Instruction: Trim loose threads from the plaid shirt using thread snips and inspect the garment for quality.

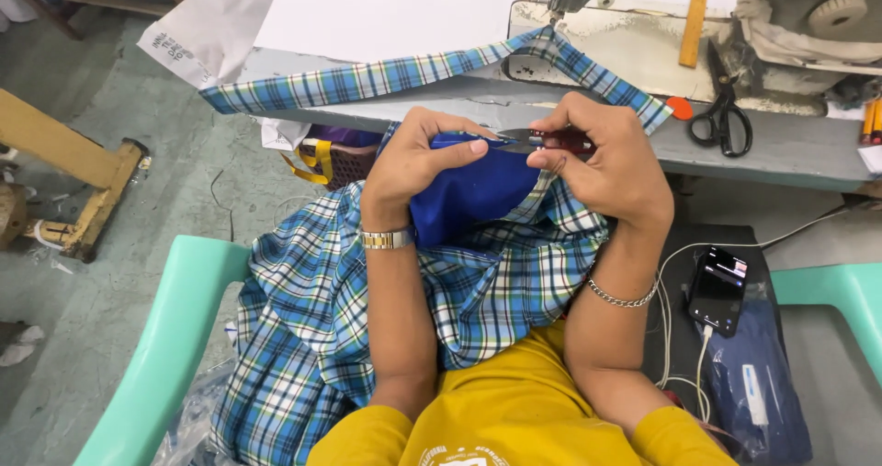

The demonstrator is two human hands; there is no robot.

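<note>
While the right hand (611, 158) closes around a small snipper (542, 139), its blades point left at the edge of the blue cloth (473, 195). Left hand (413, 158) pinches that blue edge between thumb and forefinger, right against the blade tips. Both hands meet just near the table edge (781, 149). Plaid fabric (322, 310) spreads over the lap below, and a plaid strip (367, 80) runs up onto the table to the sewing machine (625, 34) at the far side. Black scissors (723, 117) lie on the table to the right. A phone (717, 289) rests near the right forearm, cable plugged in. Green chair arm (161, 356) on the left.
</note>
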